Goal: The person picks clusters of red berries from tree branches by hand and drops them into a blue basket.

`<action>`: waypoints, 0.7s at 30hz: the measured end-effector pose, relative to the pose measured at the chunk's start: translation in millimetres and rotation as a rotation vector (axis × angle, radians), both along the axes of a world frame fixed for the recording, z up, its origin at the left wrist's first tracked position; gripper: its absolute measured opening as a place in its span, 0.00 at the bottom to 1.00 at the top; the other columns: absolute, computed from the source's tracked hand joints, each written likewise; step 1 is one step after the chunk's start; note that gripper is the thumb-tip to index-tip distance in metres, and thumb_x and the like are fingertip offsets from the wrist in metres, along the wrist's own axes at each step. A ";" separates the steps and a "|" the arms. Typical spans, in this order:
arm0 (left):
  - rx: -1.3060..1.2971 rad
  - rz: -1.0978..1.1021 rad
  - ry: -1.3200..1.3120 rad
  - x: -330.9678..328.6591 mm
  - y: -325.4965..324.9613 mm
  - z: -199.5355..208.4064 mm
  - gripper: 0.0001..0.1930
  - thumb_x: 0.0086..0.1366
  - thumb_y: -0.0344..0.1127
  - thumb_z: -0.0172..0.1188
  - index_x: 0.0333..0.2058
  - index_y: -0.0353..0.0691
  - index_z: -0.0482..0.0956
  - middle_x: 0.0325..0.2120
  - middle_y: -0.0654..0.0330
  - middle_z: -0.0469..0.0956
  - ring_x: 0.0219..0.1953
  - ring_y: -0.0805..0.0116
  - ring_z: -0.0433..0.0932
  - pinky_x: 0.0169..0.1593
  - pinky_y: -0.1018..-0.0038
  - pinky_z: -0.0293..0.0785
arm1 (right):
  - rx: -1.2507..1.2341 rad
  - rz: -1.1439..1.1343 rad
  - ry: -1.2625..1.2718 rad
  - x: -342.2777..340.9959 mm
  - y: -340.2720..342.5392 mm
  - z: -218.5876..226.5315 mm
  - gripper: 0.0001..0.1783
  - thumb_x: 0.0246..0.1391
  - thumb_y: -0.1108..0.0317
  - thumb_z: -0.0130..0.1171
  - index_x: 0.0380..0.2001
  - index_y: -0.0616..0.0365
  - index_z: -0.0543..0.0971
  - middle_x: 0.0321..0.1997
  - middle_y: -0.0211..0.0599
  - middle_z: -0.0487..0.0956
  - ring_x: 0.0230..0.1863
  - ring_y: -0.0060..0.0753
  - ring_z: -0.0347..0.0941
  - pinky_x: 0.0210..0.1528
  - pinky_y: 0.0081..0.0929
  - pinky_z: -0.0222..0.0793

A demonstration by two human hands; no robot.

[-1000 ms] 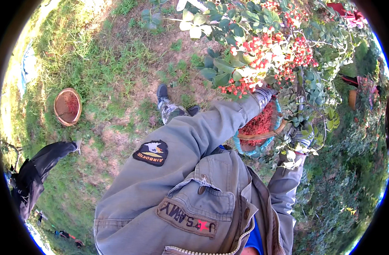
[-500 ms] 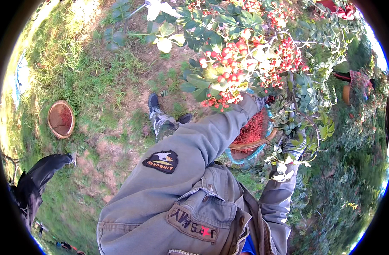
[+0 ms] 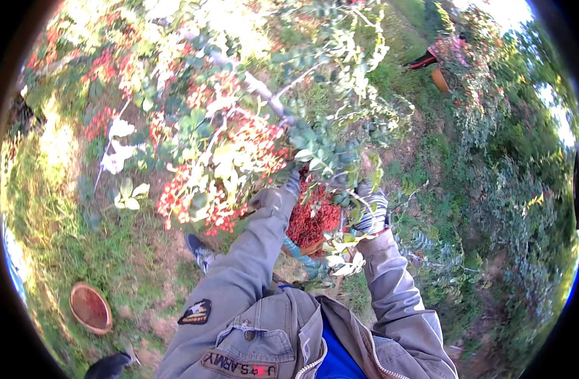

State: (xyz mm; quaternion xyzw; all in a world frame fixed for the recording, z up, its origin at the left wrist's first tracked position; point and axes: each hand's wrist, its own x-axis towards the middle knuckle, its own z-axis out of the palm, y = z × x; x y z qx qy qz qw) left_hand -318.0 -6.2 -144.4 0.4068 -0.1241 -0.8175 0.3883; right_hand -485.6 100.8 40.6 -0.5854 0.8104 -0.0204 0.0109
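Clusters of small red berries [image 3: 258,142] hang on a leafy branch [image 3: 258,88] reaching across the upper middle. Below it is a basket with a blue-green wrapped rim [image 3: 296,249], holding loose picked red berries [image 3: 315,218]. My left hand [image 3: 294,182] reaches up at the basket's left side, against the foliage; leaves and the sleeve hide its fingers. On the right, my right hand [image 3: 371,208], in a striped glove, is beside the basket among thin stems and leaves [image 3: 349,252]. Its fingers are covered too, so what either hand grips cannot be made out.
A second round basket [image 3: 90,307] with some red berries stands on the grass at lower left, near a dark-clothed person's limb [image 3: 109,366]. Another person [image 3: 451,50] is at upper right by an orange-brown basket [image 3: 440,80]. Dense bushes [image 3: 523,164] fill the right side.
The view has swung right, so the basket and both hands appear further left. More of the branch shows overhead. My left arm is now more upright, its hand still by the basket.
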 end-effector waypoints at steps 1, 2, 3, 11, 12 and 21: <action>0.018 -0.047 0.006 -2.5 11.3 -0.4 0.12 0.60 0.37 0.60 0.42 0.42 0.77 0.31 0.62 0.79 0.31 0.69 0.76 0.30 0.67 0.74 | 0.070 -0.073 0.032 17.2 4.5 23.4 0.15 0.41 0.57 0.60 0.31 0.54 0.79 0.33 0.47 0.78 0.38 0.50 0.75 0.40 0.42 0.71; 0.000 -0.013 -0.022 6.1 5.5 -4.2 0.12 0.60 0.36 0.60 0.42 0.42 0.77 0.31 0.62 0.79 0.31 0.69 0.76 0.30 0.67 0.74 | 0.060 -0.094 -0.031 4.7 -5.1 3.8 0.15 0.40 0.59 0.60 0.31 0.54 0.79 0.35 0.47 0.78 0.39 0.51 0.75 0.41 0.42 0.71; 0.024 -0.071 -0.006 0.8 19.0 -1.7 0.12 0.60 0.36 0.60 0.42 0.42 0.77 0.31 0.62 0.79 0.31 0.68 0.76 0.31 0.67 0.74 | 0.083 -0.213 -0.058 -3.4 13.4 -0.8 0.14 0.40 0.60 0.60 0.32 0.54 0.79 0.36 0.46 0.78 0.41 0.52 0.75 0.43 0.42 0.70; 0.007 -0.076 -0.026 13.5 21.5 -4.6 0.12 0.60 0.36 0.60 0.42 0.42 0.77 0.32 0.62 0.78 0.32 0.68 0.76 0.32 0.67 0.74 | 0.066 -0.087 0.101 35.4 -4.1 46.7 0.14 0.35 0.65 0.60 0.30 0.55 0.79 0.34 0.46 0.78 0.40 0.50 0.74 0.43 0.41 0.70; -0.007 -0.067 -0.027 16.4 16.8 -4.4 0.12 0.60 0.36 0.60 0.42 0.42 0.77 0.32 0.62 0.78 0.32 0.68 0.76 0.32 0.67 0.74 | 0.060 -0.066 0.101 34.4 -7.6 44.6 0.14 0.35 0.65 0.60 0.30 0.55 0.79 0.34 0.46 0.78 0.40 0.49 0.74 0.43 0.40 0.70; -0.060 -0.091 0.011 10.9 18.8 -7.7 0.11 0.61 0.36 0.60 0.42 0.42 0.77 0.32 0.62 0.78 0.32 0.68 0.76 0.33 0.66 0.74 | 0.215 -0.092 0.108 33.7 -12.9 52.7 0.13 0.36 0.67 0.59 0.31 0.54 0.78 0.35 0.44 0.78 0.42 0.49 0.75 0.44 0.41 0.69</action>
